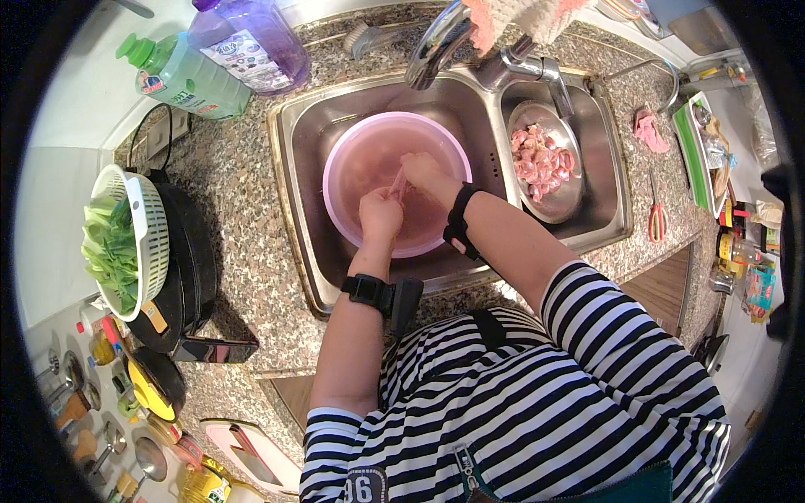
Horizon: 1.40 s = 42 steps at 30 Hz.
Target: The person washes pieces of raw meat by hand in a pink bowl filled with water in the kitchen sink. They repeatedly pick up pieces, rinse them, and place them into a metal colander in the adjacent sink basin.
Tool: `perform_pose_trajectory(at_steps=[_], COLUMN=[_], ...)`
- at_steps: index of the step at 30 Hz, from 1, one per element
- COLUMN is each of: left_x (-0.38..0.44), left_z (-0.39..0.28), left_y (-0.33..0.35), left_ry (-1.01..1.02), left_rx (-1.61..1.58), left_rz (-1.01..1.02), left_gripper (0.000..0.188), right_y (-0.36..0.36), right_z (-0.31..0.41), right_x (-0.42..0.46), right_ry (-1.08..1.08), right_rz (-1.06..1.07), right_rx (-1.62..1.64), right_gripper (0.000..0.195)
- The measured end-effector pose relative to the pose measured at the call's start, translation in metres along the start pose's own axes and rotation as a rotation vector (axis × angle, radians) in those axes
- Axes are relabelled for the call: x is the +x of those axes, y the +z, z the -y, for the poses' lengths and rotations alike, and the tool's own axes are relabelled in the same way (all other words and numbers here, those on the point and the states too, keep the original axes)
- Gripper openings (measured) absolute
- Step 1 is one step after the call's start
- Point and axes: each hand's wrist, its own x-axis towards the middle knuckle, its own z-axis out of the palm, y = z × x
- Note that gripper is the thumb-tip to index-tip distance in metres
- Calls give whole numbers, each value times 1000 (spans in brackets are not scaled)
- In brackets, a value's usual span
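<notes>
A pink plastic basin (328,182) of cloudy reddish water stands in the left bowl of a steel double sink (295,220). Over the water, my left hand (381,215) and my right hand (427,171) both grip a small pale pink piece of meat (397,183), stretched between them. My fingertips are partly hidden by the hands themselves and the water. In the right sink bowl, cut pieces of raw meat (542,162) lie in a round metal dish (556,210).
A chrome faucet (434,53) arches over the sink. Left stand detergent bottles (195,82) and a white colander (151,232) of leafy greens on a black appliance (192,264). Red-handled scissors (657,220) and a pink cloth (650,131) lie on the right counter.
</notes>
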Motion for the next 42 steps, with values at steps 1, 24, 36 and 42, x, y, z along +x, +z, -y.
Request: perform_pose_trajectory(at_steps=[1, 24, 36, 42], left_x=[3, 24, -2, -16], left_z=[-1, -3, -14, -26], left_y=[2, -11, -23, -18], left_ry=[-13, -273, -238, -192], left_rx=[22, -817, -857, -596], left_rz=[7, 154, 231, 99], left_gripper=[20, 12, 5, 12], right_y=[6, -53, -24, -18], right_z=[-15, 16, 46, 42], right_x=[11, -40, -68, -61], right_ry=[-62, 393, 21, -158], right_rz=[-74, 924, 620, 324], right_rx=[-75, 807, 983, 886], right_gripper=[31, 46, 26, 30])
